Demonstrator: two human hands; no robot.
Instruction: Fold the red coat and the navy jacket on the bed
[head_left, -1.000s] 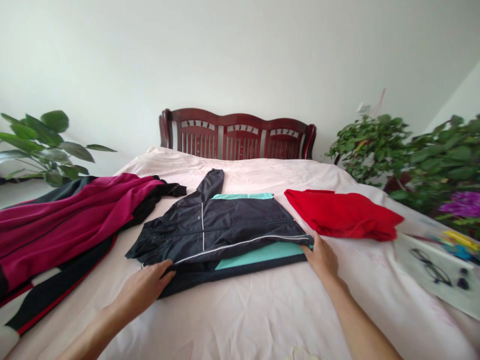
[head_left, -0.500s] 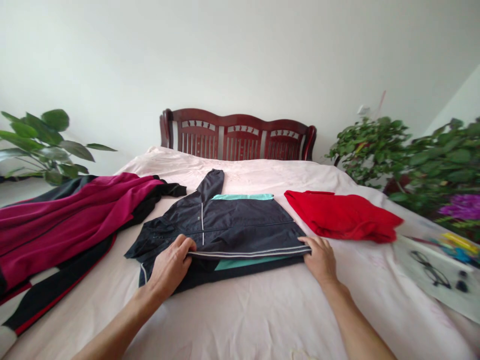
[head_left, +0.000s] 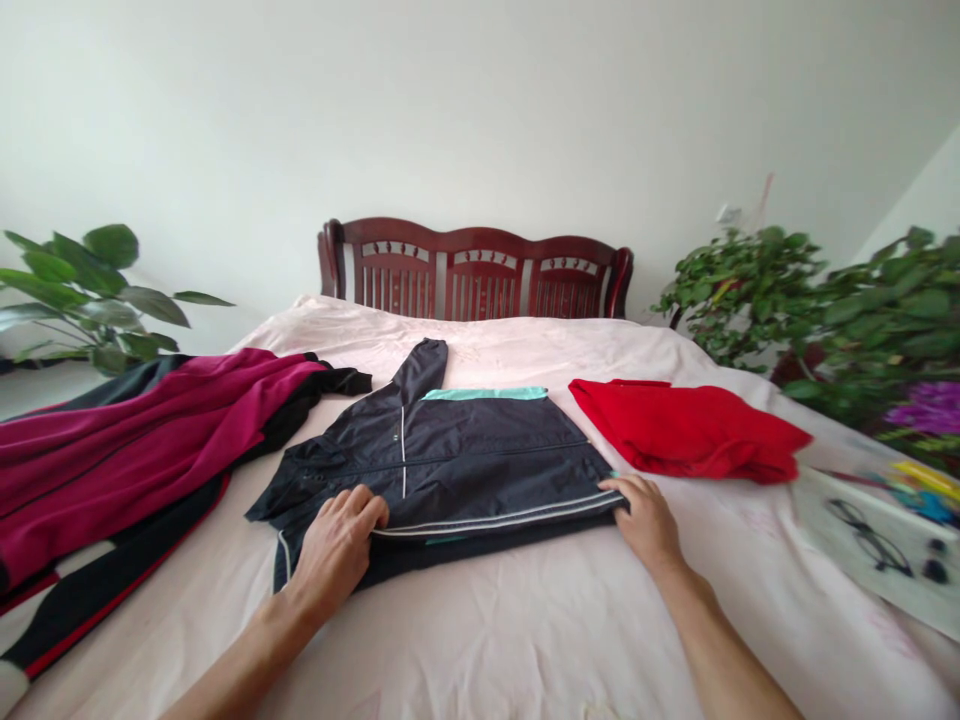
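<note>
A dark navy jacket [head_left: 457,455] with teal trim and thin white piping lies folded in the middle of the bed. My left hand [head_left: 337,540] grips its near left edge, fingers curled over the folded layer. At the near right corner, my right hand [head_left: 646,520] pinches the same hem. The jacket's hood points toward the headboard.
A maroon and black garment [head_left: 127,450] sprawls at the left. A folded red garment [head_left: 686,428] lies at the right. Glasses [head_left: 870,525] rest on a printed sheet at the right edge. A wooden headboard [head_left: 476,268] stands behind, with plants on both sides. The pink bedsheet [head_left: 495,630] stretches below.
Both hands pulled the jacket's upper layer toward me, so it now covers almost all of the teal panel. My left hand moved up onto the fold.
</note>
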